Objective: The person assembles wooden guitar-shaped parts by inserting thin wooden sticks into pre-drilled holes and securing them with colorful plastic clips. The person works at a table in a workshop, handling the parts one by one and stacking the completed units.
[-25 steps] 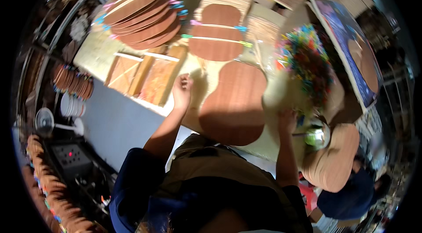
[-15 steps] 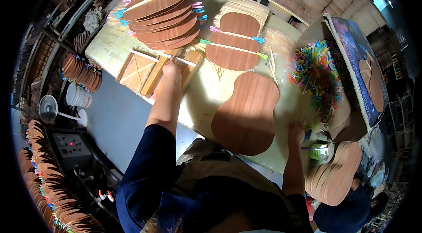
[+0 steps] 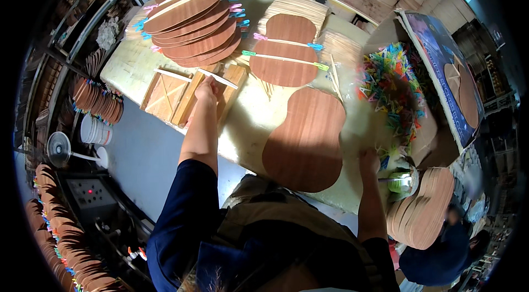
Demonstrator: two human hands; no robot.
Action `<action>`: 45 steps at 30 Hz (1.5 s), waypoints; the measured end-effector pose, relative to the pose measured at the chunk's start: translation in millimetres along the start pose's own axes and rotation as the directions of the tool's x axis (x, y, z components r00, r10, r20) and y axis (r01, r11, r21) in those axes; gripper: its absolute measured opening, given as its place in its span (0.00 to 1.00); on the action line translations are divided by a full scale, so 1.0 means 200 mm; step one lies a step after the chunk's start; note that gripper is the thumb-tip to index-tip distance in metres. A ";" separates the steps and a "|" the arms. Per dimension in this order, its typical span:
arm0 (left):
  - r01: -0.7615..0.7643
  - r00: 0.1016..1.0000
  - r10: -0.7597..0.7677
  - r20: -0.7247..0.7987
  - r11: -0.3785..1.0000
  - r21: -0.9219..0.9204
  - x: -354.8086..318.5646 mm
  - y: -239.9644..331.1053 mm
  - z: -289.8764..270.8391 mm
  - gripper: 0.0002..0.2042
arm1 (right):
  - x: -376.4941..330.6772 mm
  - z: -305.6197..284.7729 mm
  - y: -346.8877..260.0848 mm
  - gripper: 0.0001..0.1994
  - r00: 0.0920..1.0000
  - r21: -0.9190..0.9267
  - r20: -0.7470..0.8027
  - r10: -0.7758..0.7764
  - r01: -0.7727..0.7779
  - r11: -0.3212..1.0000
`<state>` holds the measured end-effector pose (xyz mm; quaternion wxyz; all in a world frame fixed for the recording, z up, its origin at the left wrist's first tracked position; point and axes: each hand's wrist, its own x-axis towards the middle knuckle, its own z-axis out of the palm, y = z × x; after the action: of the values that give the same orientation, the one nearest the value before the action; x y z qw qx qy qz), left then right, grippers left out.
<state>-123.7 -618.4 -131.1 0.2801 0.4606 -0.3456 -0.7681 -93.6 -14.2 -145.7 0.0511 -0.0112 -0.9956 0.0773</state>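
On our table (image 3: 242, 124), a cardboard box (image 3: 425, 60) holds clothespins (image 3: 391, 93); before us lies a guitar-shaped panel (image 3: 304, 140), left of it a wooden tray (image 3: 184, 102), right a greenish cup (image 3: 406, 184). Our left hand (image 3: 206, 91) is at the tray, our right hand (image 3: 370, 161) near the cup; whether fingers grip, we cannot tell.

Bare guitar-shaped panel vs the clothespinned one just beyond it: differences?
Bare panel has nothing on top; clothespinned panel carries two pale strips with clothespins at their ends.
Bare panel appears larger, clothespinned panel smaller, perhaps only from distance.
Bare panel lies nearer the person; clothespinned panel's far end overlaps a pale stack.
Shared: reddish-brown colour, waisted outline.
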 end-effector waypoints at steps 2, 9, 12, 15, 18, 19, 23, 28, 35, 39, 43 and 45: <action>-0.015 1.000 0.015 -0.008 1.000 0.000 0.01 0.00 -0.01 0.04 | -0.01 0.01 0.02 0.15 1.000 0.016 0.014 -0.003 0.003 1.000; -0.060 0.995 0.044 -0.091 0.982 -0.178 -0.07 -0.02 -0.07 0.05 | -0.01 0.00 0.02 0.14 0.999 -0.014 0.053 0.007 -0.006 1.000; -0.333 0.941 0.338 -0.015 0.918 -0.215 -0.33 -0.01 -0.01 0.02 | 0.02 0.09 0.10 0.16 1.000 0.069 -0.005 -0.013 0.013 0.998; -0.635 0.719 0.599 0.354 0.773 -0.019 -0.68 -0.11 0.01 0.03 | -0.01 -0.05 -0.05 0.21 0.972 0.350 -0.037 0.232 -0.205 0.914; -0.900 0.345 0.502 0.793 0.417 0.128 -1.07 -0.31 0.07 0.03 | 0.00 -0.05 -0.10 0.16 0.950 0.661 0.076 0.301 -0.274 0.698; -0.939 0.272 0.368 0.889 0.305 0.161 -1.18 -0.36 0.10 0.04 | 0.00 -0.04 -0.09 0.13 0.929 0.807 0.259 0.266 -0.359 0.468; -0.980 -0.005 0.298 0.954 0.188 -0.064 -1.35 -0.63 0.21 0.05 | -0.07 -0.11 -0.25 0.05 0.900 0.900 0.417 0.128 -0.388 -0.200; -0.970 -0.053 0.263 0.963 0.216 -0.112 -1.36 -0.75 0.27 0.06 | -0.10 -0.05 -0.34 0.02 0.872 0.780 0.476 0.111 -0.361 -0.512; -0.960 -0.036 0.229 0.973 0.262 -0.097 -1.32 -0.78 0.25 0.07 | -0.09 -0.04 -0.42 0.05 0.879 0.751 0.477 -0.019 -0.418 -0.511; -0.956 -0.030 0.247 0.968 0.274 -0.099 -1.32 -0.78 0.26 0.07 | -0.08 -0.02 -0.39 0.11 0.884 0.842 0.468 0.016 -0.439 -0.314; -0.957 -0.015 0.254 0.967 0.275 -0.088 -1.31 -0.76 0.25 0.05 | 0.00 -0.15 -0.20 0.20 0.942 0.282 -0.217 0.257 -0.191 0.940; -0.943 -0.025 0.256 0.966 0.314 -0.107 -1.30 -0.77 0.25 0.04 | 0.05 0.04 0.03 0.20 0.914 -0.042 -0.384 0.133 -0.161 0.986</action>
<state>-76.5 -316.7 -101.8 0.2138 -0.1959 -0.8353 -0.4671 -105.2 -9.9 -154.2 0.2363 -0.1026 -0.9654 0.0410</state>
